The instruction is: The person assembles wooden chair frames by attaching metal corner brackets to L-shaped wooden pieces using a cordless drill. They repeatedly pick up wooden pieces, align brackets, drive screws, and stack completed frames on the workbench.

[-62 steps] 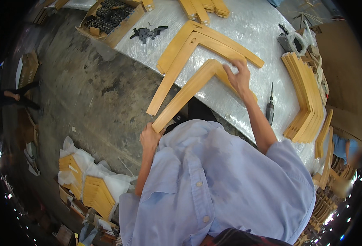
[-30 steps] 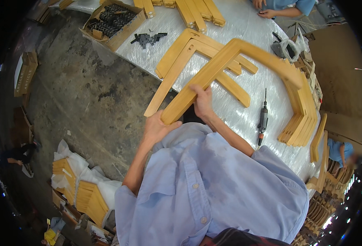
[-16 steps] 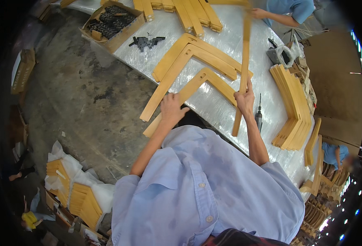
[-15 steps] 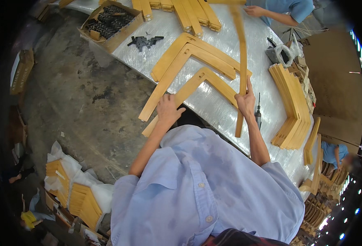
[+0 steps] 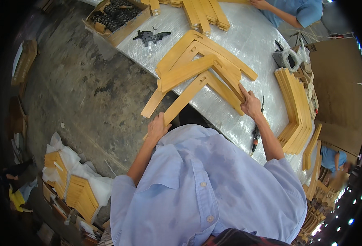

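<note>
My left hand (image 5: 158, 126) is closed around the lower end of the nearest L-shaped wooden piece (image 5: 186, 94), which juts past the table's edge. My right hand (image 5: 251, 103) grips the right end of another L-shaped wooden piece (image 5: 187, 73), its index finger stretched along the wood. That piece lies across or just over the others; whether it touches them I cannot tell. Beneath and behind it are a second flat piece (image 5: 151, 105) and the farthest L-shaped piece (image 5: 226, 56), partly covered. Oblong slots show near their corners.
A plastic-wrapped table (image 5: 267, 49) bears small black parts (image 5: 150, 37), a carton (image 5: 119, 35) of black parts, wooden bars (image 5: 197, 16) and a power screwdriver (image 5: 256, 135). Stacked angled pieces (image 5: 293, 110) stand at right. A co-worker's arm (image 5: 285, 16) reaches in at the far side.
The wooden piece in my right hand has swung from standing edge-on to lying over the others, its corner pointing away. My left hand has shifted slightly nearer, with the nearest piece.
</note>
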Demonstrator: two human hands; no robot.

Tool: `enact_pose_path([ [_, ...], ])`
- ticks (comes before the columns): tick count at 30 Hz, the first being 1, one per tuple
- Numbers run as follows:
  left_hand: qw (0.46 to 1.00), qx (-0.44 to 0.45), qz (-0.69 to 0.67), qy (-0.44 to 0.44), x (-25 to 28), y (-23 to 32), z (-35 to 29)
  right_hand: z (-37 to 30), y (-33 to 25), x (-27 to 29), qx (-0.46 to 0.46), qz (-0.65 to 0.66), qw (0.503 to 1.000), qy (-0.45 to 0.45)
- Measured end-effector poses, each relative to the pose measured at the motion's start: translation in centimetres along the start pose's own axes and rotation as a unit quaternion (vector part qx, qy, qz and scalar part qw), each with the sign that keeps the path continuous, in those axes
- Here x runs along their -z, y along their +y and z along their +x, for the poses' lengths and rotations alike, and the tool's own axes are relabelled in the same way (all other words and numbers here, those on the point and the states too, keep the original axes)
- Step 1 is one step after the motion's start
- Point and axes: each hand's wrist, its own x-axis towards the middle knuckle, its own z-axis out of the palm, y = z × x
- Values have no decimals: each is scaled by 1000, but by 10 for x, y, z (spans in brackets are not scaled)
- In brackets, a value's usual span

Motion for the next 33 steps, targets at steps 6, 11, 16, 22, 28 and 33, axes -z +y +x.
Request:
enact_pose_path([
  [6,999,11,-45,16,-8,-15,-27,24,19,-13,93,-49,994,-9],
  [11,998,41,-49,4,-12,-14,-36,51,6,-10,109,-30,993,-39],
  [16,996,52,-72,21,-16,-14,-36,50,4,-27,64,-35,995,-63],
  [22,994,63,-83,31,-14,-12,-36,43,15,-53,25,-12,1000,-15],
  [28,988,63,-73,120,-16,-8,-30,56,-6,-58,34,16,998,42],
  [33,986,55,-47,148,-10,2,-26,103,-25,-36,53,26,995,84],
])
